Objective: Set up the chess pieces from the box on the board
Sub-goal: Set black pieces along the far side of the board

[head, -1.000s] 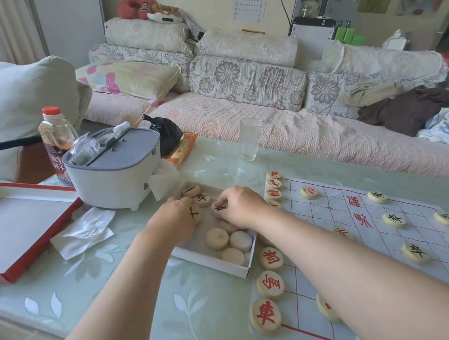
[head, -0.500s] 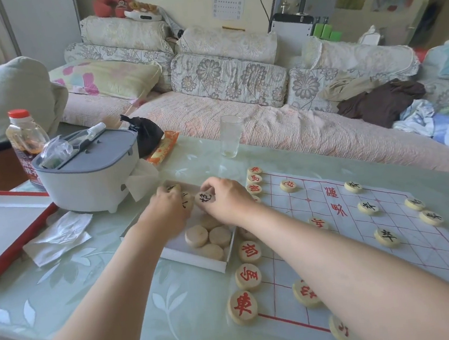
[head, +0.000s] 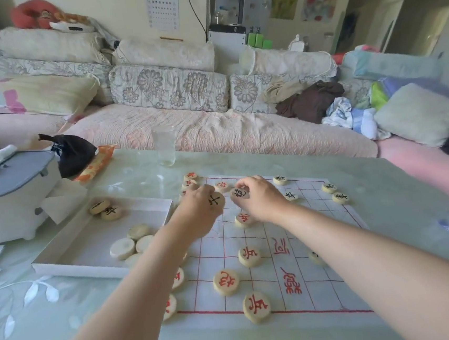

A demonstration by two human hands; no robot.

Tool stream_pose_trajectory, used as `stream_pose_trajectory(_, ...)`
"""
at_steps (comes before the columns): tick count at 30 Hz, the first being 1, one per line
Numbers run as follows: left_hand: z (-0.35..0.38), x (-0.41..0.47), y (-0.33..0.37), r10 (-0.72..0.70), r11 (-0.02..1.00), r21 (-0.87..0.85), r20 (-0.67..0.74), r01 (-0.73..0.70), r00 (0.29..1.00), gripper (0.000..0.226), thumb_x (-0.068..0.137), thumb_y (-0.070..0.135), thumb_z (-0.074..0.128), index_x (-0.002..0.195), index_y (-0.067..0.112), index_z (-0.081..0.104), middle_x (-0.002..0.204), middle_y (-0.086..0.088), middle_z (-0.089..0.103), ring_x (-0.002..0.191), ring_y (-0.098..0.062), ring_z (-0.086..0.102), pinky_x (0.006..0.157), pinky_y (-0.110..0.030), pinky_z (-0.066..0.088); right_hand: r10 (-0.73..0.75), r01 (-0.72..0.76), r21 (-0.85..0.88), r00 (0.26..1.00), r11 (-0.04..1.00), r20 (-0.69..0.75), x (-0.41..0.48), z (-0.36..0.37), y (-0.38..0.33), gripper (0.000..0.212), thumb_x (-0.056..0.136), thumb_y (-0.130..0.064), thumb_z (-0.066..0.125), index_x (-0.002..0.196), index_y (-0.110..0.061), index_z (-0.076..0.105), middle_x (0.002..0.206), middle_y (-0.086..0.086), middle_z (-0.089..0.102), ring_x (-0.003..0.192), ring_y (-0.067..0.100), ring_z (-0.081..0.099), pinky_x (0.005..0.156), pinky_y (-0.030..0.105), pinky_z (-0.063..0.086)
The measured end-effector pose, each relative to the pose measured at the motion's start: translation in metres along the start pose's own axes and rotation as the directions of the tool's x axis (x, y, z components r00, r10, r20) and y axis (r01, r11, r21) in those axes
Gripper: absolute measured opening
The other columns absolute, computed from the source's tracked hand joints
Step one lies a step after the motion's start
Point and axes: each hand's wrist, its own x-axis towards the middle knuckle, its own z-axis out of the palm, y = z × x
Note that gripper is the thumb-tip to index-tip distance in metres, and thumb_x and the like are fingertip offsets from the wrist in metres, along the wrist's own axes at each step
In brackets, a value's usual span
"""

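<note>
Plainly, the pieces are flat round discs of pale wood, smooth-faced, each marked with a red or black character. The board (head: 325, 291) is a thin white sheet ruled with red lines, lying flat on a glossy pale-green table (head: 53, 309) patterned with white leaves. On it, red discs (head: 226, 282) sit along the near and left lines, and black discs (head: 340, 197) sit towards the far right corner. Just left of the board lies the box (head: 74, 269), a shallow white cardboard tray with a low rim. It holds several blank-faced discs (head: 122, 248) near its middle.

Over the far left part of the board, the left hand (head: 195, 216) has its fingers curled, pinching a black-marked disc (head: 216, 201) at the fingertips. The right hand (head: 262, 200), just beside it, likewise curls its fingers round a second black-marked disc (head: 240, 194). The two held discs are near one another but apart.
</note>
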Motion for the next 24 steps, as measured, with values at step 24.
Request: stream_pose_trajectory(24,0.123,0.092,0.072,0.095,0.989,-0.124,0.138,-0.078,0.986,0.034,0.081,0.027,0.067,0.113,0.019,0.06,0.11,0.0,0.056,0.089,-0.019,0.056,0.072,-0.026,0.048,0.277,-0.299,-0.177,0.951,0.938,-0.139,0.068,-0.047,0.197,0.018,0.089,-0.043,0.063,0.103,-0.031,0.06,0.115,-0.006,0.064,0.105,0.02,0.059,0.088,0.035,0.049)
